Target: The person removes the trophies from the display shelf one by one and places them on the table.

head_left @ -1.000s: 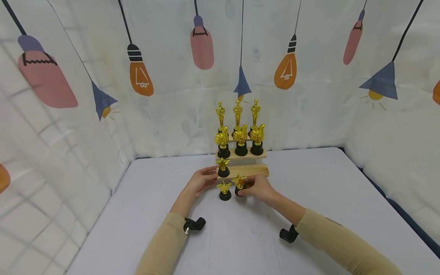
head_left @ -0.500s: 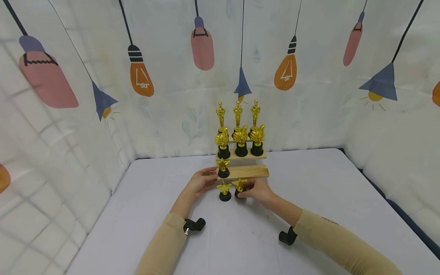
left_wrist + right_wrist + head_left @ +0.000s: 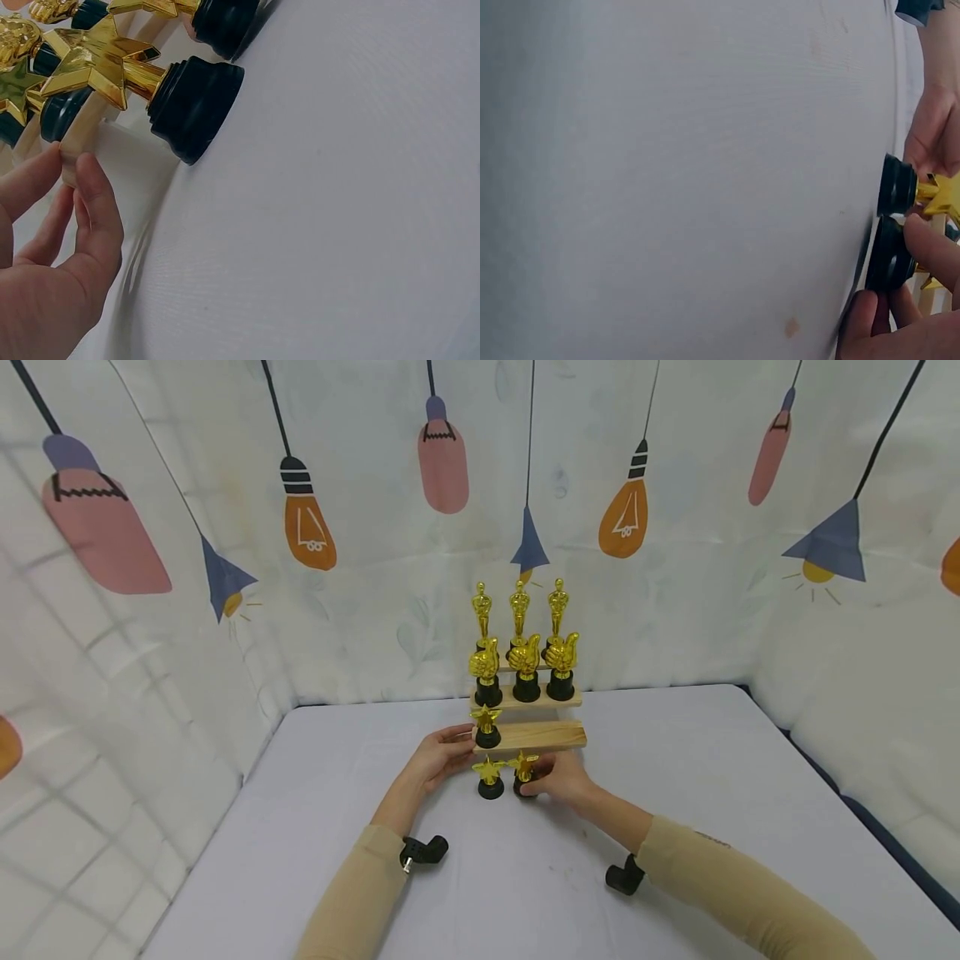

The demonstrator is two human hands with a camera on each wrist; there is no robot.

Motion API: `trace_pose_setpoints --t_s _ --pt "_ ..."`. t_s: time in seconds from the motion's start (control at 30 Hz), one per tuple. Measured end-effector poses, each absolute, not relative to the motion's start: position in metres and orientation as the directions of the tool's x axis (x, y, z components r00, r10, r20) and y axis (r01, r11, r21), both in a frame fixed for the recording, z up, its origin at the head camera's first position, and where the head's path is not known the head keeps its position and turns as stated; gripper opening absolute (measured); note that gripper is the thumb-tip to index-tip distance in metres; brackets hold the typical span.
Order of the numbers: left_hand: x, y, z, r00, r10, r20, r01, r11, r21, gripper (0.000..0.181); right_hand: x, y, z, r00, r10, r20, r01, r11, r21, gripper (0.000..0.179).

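Observation:
My left hand (image 3: 438, 758) pinches the left end of the lowest step (image 3: 543, 735) of a wooden tiered rack; the left wrist view shows thumb and fingers on the wood. On that step's left end stands a gold star trophy (image 3: 487, 737) with a black base. In front of the rack, my right hand (image 3: 564, 777) grips a second star trophy (image 3: 523, 766), its thumb on the black base (image 3: 889, 255). A third star trophy (image 3: 491, 787) stands upright on the table just left of it. Part of the gripped trophy is hidden by my fingers.
Three thumbs-up trophies (image 3: 526, 664) line the middle step. Behind them, three figure trophies (image 3: 519, 610) occupy the top step. The white-covered table (image 3: 360, 735) reaches back to a curtain (image 3: 375, 610) printed with lamps.
My right hand has brought the star trophy slightly down and toward me, level with the one beside it. The left hand and the rack have stayed in place.

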State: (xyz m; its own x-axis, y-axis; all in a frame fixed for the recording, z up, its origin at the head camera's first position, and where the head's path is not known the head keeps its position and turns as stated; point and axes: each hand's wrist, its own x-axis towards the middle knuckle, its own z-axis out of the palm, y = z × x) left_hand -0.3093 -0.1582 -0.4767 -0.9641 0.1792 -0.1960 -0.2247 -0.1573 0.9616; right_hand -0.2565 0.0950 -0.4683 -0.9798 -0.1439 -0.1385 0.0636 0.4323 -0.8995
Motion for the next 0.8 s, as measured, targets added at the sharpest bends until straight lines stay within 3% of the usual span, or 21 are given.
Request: trace_pose_setpoints --t_s 0.4,0.8 --pt "-0.3096 -0.1589 -0.4782 -0.964 0.178 -0.198 -0.225 -0.152 0.962 0.046 -0.2573 0.0901 -0.4699 -0.988 -0.118 -0.103 0.038 0.461 -0.886 0.036" --pt "-0.3108 -0.158 -0.4773 -0.964 0.176 -0.201 -0.227 -0.143 0.963 0.046 -0.2564 0.0896 -0.4696 -0.991 -0.133 -0.033 -0.036 0.483 -0.875 0.062"
